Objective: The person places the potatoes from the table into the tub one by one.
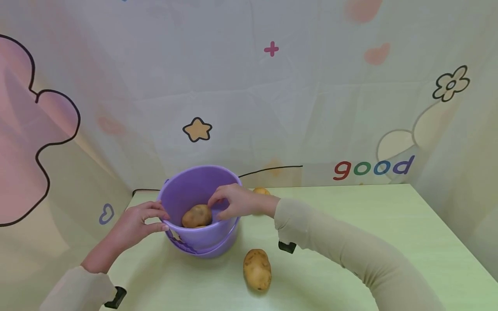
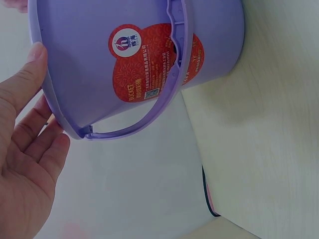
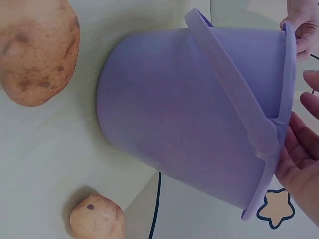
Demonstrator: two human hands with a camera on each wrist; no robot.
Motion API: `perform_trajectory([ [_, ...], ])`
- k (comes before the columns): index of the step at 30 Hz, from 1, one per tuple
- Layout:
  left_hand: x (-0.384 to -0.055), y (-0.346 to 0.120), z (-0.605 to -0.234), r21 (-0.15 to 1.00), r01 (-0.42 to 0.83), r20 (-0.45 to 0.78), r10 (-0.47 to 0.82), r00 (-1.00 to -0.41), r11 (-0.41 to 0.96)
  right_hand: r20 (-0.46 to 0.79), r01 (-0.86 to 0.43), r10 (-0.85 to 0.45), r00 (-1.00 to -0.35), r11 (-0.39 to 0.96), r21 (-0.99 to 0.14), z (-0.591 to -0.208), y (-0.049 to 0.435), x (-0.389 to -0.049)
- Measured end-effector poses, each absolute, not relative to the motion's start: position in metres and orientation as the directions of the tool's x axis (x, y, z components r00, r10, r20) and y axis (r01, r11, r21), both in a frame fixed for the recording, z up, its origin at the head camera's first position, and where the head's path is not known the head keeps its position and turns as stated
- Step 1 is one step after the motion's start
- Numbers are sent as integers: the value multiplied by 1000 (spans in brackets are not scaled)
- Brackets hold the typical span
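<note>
A purple bucket (image 1: 204, 237) stands on the table, its handle hanging down at the front. My left hand (image 1: 142, 222) grips its rim at the left, thumb on one side and fingers on the other, as the left wrist view shows. A brown potato (image 1: 196, 216) lies inside, with a sliver of another beneath it. My right hand (image 1: 237, 202) reaches over the right rim into the bucket, thumb and fingers apart, fingertips right at the potato's edge. In the right wrist view its lower fingers (image 3: 301, 144) are at the rim.
One potato (image 1: 257, 270) lies on the pale green table (image 1: 350, 242) in front and to the right of the bucket. Another potato (image 1: 261, 191) sits behind my right wrist, partly hidden. A printed cloth backdrop (image 1: 249, 108) rises behind the table.
</note>
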State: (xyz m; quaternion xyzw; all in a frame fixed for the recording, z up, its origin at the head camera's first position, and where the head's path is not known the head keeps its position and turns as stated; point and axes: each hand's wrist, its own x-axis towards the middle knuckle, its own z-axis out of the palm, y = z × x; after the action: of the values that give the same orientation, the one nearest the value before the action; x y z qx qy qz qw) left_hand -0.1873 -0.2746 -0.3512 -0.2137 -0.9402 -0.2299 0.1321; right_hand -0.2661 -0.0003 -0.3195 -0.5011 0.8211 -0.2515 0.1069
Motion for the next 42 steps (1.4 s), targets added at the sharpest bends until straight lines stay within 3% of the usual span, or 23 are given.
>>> perform_trajectory([
  [31, -189, -275, -352, 362, 463, 346, 344, -873, 809, 231, -795, -846, -481, 310, -522, -311, 39, -262],
  [42, -187, -274, -351, 371, 443, 321, 335, -886, 816, 257, -732, -806, -533, 288, -617, -319, 55, -261],
])
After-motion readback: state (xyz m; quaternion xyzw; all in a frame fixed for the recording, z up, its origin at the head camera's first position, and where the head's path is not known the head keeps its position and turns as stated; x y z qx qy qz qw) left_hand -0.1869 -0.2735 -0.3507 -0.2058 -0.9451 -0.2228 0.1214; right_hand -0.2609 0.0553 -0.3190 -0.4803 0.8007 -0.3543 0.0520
